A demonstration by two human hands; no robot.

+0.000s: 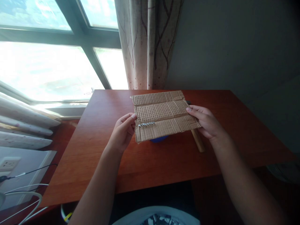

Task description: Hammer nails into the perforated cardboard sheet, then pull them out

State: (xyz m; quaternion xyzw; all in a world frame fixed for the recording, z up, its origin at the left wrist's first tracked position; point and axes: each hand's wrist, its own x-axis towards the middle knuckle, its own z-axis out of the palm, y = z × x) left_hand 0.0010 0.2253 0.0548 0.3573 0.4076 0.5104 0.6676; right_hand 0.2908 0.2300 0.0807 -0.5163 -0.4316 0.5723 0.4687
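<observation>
A creased sheet of cardboard [161,107] is held up above the table, tilted toward me. Rows of small dark holes cover its upper two panels, and a short row of small shiny nails or screws [146,124] sits at the left of the lower panel. My left hand [123,129] pinches the left edge, thumb on top. At the right edge, my right hand [205,120] grips the sheet the same way. Beneath the cardboard, a blue object [159,139] is mostly hidden. A wooden handle [198,142], perhaps a hammer's, sticks out below the right side.
The reddish-brown wooden table [98,175] spans the view. Behind it hangs a patterned curtain [138,47] beside a bright window [47,68]. Several cables [28,187] and a wall socket [9,164] lie off the table's left side.
</observation>
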